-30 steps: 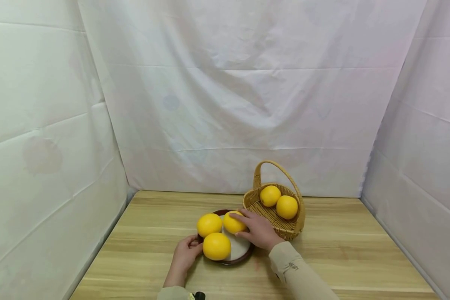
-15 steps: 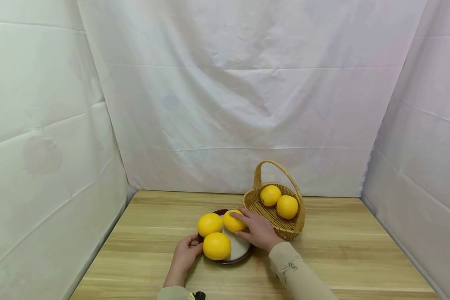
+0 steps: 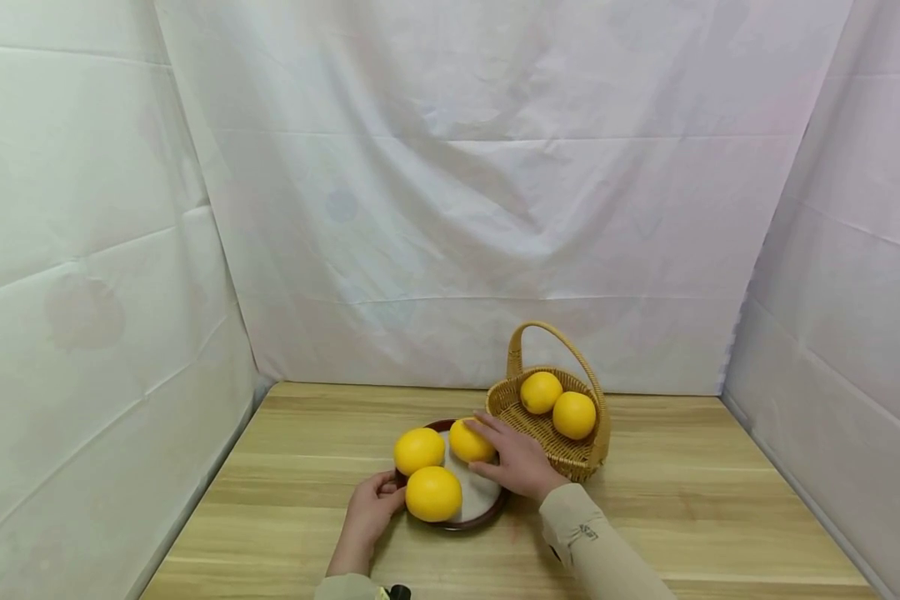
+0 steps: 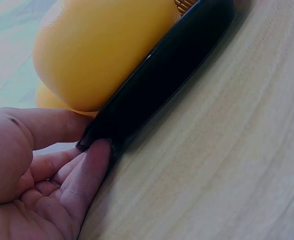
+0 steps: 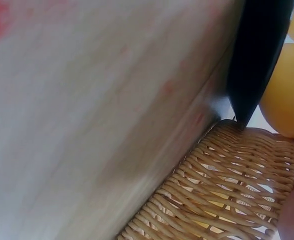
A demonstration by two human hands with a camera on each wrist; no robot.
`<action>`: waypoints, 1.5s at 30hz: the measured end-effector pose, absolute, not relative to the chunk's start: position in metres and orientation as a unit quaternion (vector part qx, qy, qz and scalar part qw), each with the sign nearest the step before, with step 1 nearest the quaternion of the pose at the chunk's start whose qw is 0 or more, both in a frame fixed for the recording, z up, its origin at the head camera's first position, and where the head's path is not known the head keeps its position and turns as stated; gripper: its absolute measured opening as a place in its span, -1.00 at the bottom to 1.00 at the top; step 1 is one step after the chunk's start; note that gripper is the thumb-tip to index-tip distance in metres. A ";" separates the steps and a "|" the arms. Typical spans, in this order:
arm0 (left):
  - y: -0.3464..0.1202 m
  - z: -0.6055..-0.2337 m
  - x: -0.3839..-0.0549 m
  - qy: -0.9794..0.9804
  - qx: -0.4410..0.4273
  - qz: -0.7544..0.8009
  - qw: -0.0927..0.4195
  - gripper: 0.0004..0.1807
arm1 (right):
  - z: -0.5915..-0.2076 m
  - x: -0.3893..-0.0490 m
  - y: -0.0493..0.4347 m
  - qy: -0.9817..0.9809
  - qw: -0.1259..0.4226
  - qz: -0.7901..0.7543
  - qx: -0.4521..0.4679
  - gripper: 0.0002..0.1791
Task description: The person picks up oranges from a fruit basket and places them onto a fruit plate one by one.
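Note:
A round plate (image 3: 480, 492) with a dark rim and pale inside bears three yellow-skinned oranges. My left hand (image 3: 371, 507) pinches the plate's left edge; in the left wrist view its fingers (image 4: 94, 162) meet the dark rim (image 4: 159, 70) from above and below. Close beside that hand lies the front orange (image 3: 433, 493), with the left orange (image 3: 419, 451) behind it. My right hand (image 3: 523, 462) reaches over the plate's right side, fingers and thumb around the far orange (image 3: 471, 442), covering part of it. The right wrist view catches this orange (image 5: 289, 90) and only the hand's edge.
A wicker basket (image 3: 513, 410) with a tall arched handle stands behind my right hand, close to the plate. Inside are two oranges, one at the back (image 3: 541, 392) and one at the right (image 3: 573, 415). White cloth walls enclose the wooden table (image 3: 292, 467).
The far orange has shifted slightly to the right on the plate, and my right fingers have spread a little around it. My left hand and the plate have stayed in place.

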State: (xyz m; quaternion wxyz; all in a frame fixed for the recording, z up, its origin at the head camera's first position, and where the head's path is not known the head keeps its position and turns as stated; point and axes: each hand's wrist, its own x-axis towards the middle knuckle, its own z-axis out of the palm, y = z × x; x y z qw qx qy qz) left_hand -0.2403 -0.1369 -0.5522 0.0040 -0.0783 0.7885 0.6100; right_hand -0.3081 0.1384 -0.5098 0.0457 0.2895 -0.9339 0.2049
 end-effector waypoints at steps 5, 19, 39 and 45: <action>-0.137 -0.552 -0.240 0.788 -0.075 0.611 0.002 -0.44 | -0.506 -0.308 0.139 -0.933 0.030 0.232 0.275 -0.22; -0.138 -0.553 -0.241 0.792 -0.077 0.606 0.008 -0.43 | -0.505 -0.307 0.142 -0.922 0.023 0.294 0.251 -0.22; -0.139 -0.551 -0.241 0.794 -0.082 0.603 0.010 -0.43 | -0.501 -0.308 0.142 -0.893 0.009 0.394 0.215 -0.24; -0.138 -0.552 -0.241 0.793 -0.080 0.604 0.009 -0.44 | -0.497 -0.306 0.143 -0.880 -0.003 0.439 0.181 -0.30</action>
